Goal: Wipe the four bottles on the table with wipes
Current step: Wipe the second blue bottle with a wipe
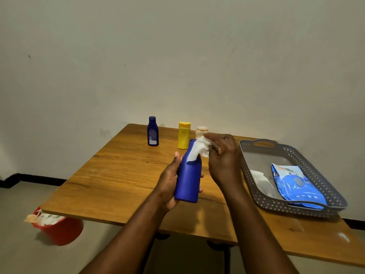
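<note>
our left hand (169, 180) grips the blue bottle (188, 178) above the counter (118, 175); our right hand (223, 155) pinches the wipe (199, 150) at its top. a slick bottle could slip, toppling the yellow bottle (183, 135) just beyond.

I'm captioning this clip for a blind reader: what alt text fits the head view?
A left hand holds a blue bottle above a wooden table while the right hand rubs a white wipe on its top. Three more bottles stand behind; a grey basket with a wipes pack sits at right.
</note>
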